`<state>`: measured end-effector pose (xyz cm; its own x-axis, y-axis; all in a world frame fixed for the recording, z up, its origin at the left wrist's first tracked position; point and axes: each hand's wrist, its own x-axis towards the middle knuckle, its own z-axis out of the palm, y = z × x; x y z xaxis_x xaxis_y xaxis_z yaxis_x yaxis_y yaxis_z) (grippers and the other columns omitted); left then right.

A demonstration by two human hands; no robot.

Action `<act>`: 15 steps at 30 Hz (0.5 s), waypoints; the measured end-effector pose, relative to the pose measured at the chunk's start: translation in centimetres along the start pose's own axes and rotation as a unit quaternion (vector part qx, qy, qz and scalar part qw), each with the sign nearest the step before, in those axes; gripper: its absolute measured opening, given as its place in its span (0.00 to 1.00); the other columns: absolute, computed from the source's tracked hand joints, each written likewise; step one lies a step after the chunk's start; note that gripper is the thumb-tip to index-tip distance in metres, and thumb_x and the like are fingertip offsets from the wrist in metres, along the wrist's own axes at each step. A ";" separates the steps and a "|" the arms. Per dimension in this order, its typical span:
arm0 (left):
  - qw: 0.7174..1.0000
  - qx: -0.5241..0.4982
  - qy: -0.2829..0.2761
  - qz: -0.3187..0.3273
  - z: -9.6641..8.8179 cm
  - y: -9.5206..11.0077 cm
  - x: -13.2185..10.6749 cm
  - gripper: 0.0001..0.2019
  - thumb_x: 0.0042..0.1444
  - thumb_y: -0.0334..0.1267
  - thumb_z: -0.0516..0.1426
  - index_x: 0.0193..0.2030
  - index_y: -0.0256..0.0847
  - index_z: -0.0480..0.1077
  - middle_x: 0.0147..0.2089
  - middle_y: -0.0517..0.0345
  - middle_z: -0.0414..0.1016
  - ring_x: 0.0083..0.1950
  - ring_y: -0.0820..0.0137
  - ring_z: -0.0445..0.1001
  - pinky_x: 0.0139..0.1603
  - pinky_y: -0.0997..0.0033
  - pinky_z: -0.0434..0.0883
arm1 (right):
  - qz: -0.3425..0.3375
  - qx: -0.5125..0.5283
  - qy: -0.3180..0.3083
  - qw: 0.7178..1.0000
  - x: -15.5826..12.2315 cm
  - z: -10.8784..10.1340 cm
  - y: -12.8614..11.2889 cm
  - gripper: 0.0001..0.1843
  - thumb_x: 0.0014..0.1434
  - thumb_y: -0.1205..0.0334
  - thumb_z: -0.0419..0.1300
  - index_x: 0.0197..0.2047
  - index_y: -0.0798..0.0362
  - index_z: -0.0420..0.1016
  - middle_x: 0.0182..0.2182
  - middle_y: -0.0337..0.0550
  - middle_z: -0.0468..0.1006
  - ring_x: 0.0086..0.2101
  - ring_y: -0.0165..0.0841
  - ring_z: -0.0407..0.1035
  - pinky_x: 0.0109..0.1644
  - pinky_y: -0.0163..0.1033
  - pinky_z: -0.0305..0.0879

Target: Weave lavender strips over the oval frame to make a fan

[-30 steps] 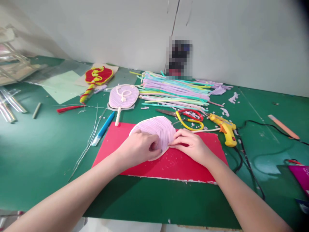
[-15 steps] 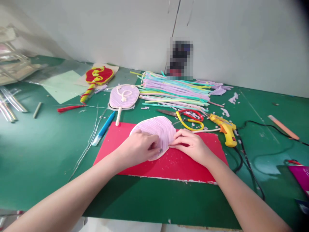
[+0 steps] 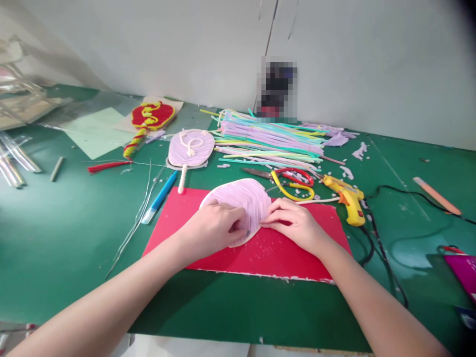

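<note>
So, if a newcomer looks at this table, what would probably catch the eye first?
Probably the red board in the middle, where the left hand is on a lilac panel and the right hand touches the panel's right edge. Next, perhaps the pastel strips heaped behind it, and the yellow glue gun by the board's far right corner. The red-and-yellow fan, far back on the left, also stands out.

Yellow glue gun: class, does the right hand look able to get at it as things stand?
Probably yes: the yellow glue gun lies beyond and rightward of the right hand, with nothing tall seen between them, though that hand is at the edge of the lilac panel.
</note>
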<state>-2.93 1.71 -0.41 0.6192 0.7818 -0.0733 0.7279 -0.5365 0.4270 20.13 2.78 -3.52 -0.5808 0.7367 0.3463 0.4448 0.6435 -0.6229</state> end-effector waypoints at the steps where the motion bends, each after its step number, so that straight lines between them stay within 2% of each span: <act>1: 1.000 -0.001 0.002 -0.001 0.1 0.0 0.0 0.07 0.55 0.37 0.52 0.28 0.40 0.62 0.25 0.63 0.69 0.27 0.75 0.63 0.37 0.71 0.57 | 0.001 -0.001 -0.001 1.000 0.0 0.0 0.0 0.08 0.60 0.62 0.58 0.34 0.49 0.79 0.32 0.42 0.75 0.35 0.32 0.69 0.41 0.39 0.69; 11: 1.000 -0.016 -0.002 0.005 0.0 -0.3 0.0 0.07 0.56 0.37 0.52 0.28 0.40 0.64 0.26 0.64 0.69 0.27 0.76 0.63 0.38 0.71 0.57 | -0.002 -0.004 -0.002 1.000 -0.1 0.0 0.1 0.08 0.61 0.62 0.58 0.34 0.49 0.79 0.32 0.42 0.75 0.35 0.31 0.69 0.41 0.39 0.68; 15: 1.000 -0.016 -0.006 -0.009 -0.2 -0.4 0.1 0.08 0.58 0.37 0.51 0.29 0.40 0.65 0.26 0.63 0.70 0.28 0.75 0.63 0.34 0.73 0.57 | -0.006 -0.001 0.000 1.000 0.0 0.0 0.0 0.08 0.60 0.63 0.59 0.34 0.50 0.79 0.32 0.43 0.75 0.35 0.32 0.69 0.41 0.39 0.69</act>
<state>-3.23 2.06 -0.44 0.6096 0.7874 -0.0916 0.7292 -0.5117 0.4544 20.14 2.78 -3.57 -0.5857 0.7287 0.3548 0.4382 0.6530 -0.6177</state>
